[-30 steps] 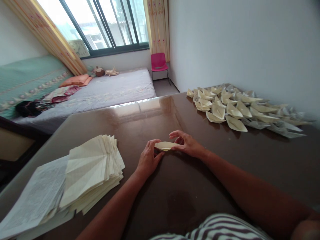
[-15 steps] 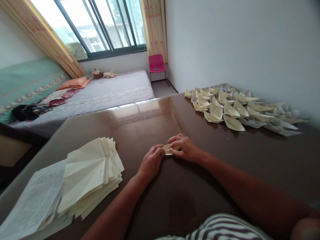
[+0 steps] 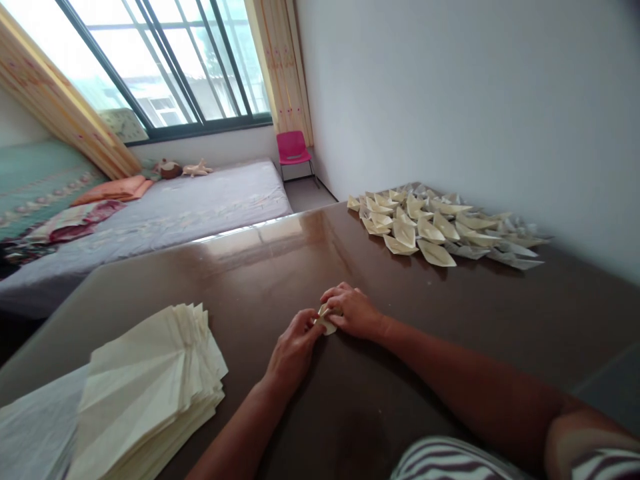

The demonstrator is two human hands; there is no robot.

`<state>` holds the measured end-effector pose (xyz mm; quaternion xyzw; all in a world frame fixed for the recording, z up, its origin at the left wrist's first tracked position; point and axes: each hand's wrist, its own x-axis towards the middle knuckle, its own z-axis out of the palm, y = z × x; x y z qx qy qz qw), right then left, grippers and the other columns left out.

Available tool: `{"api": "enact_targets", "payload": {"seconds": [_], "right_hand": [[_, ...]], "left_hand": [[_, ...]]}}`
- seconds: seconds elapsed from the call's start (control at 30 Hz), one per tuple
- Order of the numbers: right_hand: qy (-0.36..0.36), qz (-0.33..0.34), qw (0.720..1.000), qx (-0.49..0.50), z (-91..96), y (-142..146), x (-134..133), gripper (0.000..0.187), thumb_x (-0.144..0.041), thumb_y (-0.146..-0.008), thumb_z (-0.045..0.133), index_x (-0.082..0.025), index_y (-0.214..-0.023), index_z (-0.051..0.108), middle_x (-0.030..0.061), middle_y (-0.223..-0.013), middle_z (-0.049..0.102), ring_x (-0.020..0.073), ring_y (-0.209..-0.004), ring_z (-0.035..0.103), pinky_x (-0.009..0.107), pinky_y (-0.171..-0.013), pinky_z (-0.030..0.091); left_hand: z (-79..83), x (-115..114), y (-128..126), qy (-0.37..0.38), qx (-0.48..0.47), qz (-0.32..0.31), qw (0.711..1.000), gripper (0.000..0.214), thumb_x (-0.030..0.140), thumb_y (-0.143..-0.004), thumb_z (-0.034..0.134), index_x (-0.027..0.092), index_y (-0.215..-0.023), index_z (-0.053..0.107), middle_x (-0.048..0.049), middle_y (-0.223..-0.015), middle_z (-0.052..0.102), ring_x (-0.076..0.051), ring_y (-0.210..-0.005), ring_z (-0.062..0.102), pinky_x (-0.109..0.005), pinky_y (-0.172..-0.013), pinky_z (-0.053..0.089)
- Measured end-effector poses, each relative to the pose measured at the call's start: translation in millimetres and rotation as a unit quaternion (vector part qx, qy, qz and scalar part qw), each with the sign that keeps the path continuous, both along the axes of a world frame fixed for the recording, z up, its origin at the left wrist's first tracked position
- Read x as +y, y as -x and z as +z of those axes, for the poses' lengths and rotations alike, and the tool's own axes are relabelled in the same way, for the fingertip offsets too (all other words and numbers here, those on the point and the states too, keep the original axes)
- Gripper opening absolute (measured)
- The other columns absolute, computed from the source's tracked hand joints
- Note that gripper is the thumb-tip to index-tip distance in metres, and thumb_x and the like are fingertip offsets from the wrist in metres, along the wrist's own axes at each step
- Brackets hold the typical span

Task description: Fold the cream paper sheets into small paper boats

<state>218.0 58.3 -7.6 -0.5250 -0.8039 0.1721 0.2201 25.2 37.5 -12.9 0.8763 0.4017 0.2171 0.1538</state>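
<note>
Head view, looking forward and down over a glossy dark-brown wooden table (image 3: 450, 320). At the centre of the table, the small cream folded paper piece (image 3: 326, 323) lies on the surface between the two hands, and most of it is hidden by the fingers. The left hand (image 3: 293, 350) comes in from 7 o'clock and its fingertips pinch the near end of the paper. The right hand (image 3: 356, 312) comes in from 4 o'clock, curled over the far end, pressing and gripping it; both hands are thus closed on the same piece and touch each other at the fingertips. At 8 o'clock from the hands, well apart, sits a fanned stack of cream creased paper sheets (image 3: 150, 380), which overlaps a printed white sheet (image 3: 35, 427) at the table's left edge. At 2 o'clock, near the plain white wall (image 3: 450, 100), lies a spread heap of folded cream paper boats (image 3: 425, 223). Beyond the table at 11 o'clock is a bed with a pale lilac cover (image 3: 175, 213). At 12 o'clock a pink plastic chair (image 3: 293, 148) stands under a yellow patterned curtain (image 3: 280, 67). A striped black-and-white garment (image 3: 450, 460) shows at 5 o'clock, at the frame's lower edge.
</note>
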Motion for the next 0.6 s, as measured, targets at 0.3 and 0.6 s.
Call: {"api": "enact_targets", "payload": {"seconds": [0.3,0.6], "right_hand": [[-0.051,-0.076,0.995,0.033,24.8,-29,33,0.015,-0.028,-0.083,0.063,-0.028,-0.092,0.075,0.0048,-0.105,0.067,0.0212,-0.102,0.052,0.036,-0.085,0.041],[-0.140,-0.094,0.976,-0.140,68.5,-76,98,0.014,-0.038,-0.079,0.067,-0.028,-0.079,0.076,0.0023,-0.098,0.068,0.0217,-0.097,0.053,0.035,-0.082,0.038]], "left_hand": [[-15.8,14,9,-0.054,-0.108,0.098,0.988,0.033,0.027,-0.092,0.043,0.027,-0.122,0.056,-0.0088,-0.133,0.044,-0.016,-0.094,0.062,-0.031,-0.081,0.056],[-18.4,20,11,-0.035,-0.099,0.095,0.990,0.028,0.025,-0.092,0.040,0.025,-0.105,0.065,-0.0078,-0.128,0.049,-0.017,-0.093,0.063,-0.033,-0.081,0.056]]}}
